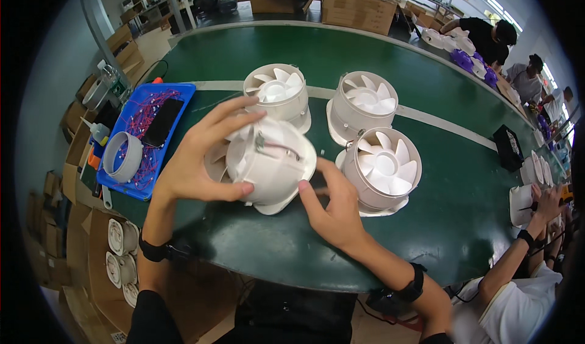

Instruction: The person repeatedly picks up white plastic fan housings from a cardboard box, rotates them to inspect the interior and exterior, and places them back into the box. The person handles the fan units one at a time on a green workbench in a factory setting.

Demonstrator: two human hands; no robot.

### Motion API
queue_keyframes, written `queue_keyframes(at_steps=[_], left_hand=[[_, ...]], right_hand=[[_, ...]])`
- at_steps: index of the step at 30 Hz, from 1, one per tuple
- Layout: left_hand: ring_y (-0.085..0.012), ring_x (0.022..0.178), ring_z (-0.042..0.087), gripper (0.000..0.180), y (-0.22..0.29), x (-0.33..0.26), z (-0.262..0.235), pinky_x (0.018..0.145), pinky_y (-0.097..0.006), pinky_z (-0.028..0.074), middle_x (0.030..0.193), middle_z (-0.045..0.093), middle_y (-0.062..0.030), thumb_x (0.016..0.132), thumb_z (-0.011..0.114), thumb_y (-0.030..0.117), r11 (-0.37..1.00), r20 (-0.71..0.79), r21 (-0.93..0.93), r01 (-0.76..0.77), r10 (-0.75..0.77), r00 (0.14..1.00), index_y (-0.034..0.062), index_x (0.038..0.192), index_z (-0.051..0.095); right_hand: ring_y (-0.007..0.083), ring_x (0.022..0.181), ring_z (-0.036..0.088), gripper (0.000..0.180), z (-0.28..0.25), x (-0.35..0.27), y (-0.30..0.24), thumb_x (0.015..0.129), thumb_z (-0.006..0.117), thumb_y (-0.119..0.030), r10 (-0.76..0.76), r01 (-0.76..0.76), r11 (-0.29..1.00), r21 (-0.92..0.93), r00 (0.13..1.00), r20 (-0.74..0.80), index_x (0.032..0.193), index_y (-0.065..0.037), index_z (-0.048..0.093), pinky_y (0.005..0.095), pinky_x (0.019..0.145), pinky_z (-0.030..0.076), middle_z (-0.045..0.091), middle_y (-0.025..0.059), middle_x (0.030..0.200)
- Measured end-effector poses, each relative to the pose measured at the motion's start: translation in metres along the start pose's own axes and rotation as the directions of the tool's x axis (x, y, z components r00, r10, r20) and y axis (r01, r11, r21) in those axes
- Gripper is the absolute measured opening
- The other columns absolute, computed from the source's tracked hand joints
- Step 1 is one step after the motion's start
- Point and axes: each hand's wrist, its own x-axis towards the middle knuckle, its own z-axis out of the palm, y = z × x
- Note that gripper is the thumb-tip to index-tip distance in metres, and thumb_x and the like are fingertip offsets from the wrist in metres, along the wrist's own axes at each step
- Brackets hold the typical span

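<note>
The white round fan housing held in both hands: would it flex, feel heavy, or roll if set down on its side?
The fan housing looks like moulded hard plastic, so probably stiff. The left hand tilts it with spread fingers and the right hand only touches it, suggesting it is light. Its round wall could roll; the flat flange likely stops that.

This is a factory, a place where people put things together. A long green work table [378,57] runs through the room, and many white plastic fans [382,167] of the same kind sit on it. A blue tray [135,188] holds little wires and parts. Brown cardboard boxes [356,7] are stacked at the far end and along the side. Other workers [487,36] sit in a row along the table, each busy with parts. More white fan pieces [122,237] wait on a shelf below.
</note>
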Motion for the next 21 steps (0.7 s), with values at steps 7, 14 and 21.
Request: queue_keyframes(at_steps=[7, 14, 21], left_hand=[[-0.0363, 0.126, 0.045, 0.082, 0.003, 0.012, -0.002, 0.103, -0.043, 0.039, 0.14, 0.044, -0.0183, 0.056, 0.08, 0.031, 0.977, 0.308, 0.179, -0.118, 0.059, 0.95, 0.0095, 0.131, 0.055], [-0.0374, 0.137, 0.032, 0.064, -0.023, 0.036, 0.002, 0.112, -0.047, 0.026, 0.147, 0.035, -0.0209, 0.08, 0.066, 0.029, 0.983, 0.152, 0.179, -0.041, 0.014, 0.988, 0.0095, 0.138, 0.047], [-0.0391, 0.136, 0.03, 0.063, -0.029, 0.054, 0.038, 0.114, -0.047, 0.019, 0.144, 0.038, -0.0209, 0.082, 0.063, 0.029, 0.976, 0.232, 0.219, -0.019, -0.034, 0.972, 0.0111, 0.14, 0.046]], right_hand=[[0.0267, 0.059, 0.059, 0.015, -0.011, -0.006, -0.006, 0.08, 0.066, -0.014, -0.024, 0.147, 0.839, -0.524, 0.972, 0.235, 0.078, 0.0, 0.062, 0.0382, 0.052, 0.049, 0.063, 0.011, 0.079], [0.0322, 0.105, 0.056, 0.018, -0.052, 0.012, -0.044, 0.075, 0.068, -0.016, -0.571, 0.559, 0.54, -0.63, 0.793, 0.214, 0.086, -0.004, 0.061, 0.0443, 0.072, 0.051, 0.059, 0.0159, 0.107], [0.0492, 0.127, 0.038, 0.052, -0.078, 0.064, 0.015, 0.085, 0.059, -0.046, -0.118, 0.257, 0.502, -0.826, 0.966, 0.229, 0.12, -0.007, 0.062, 0.0525, 0.108, 0.031, 0.043, 0.0302, 0.136]])
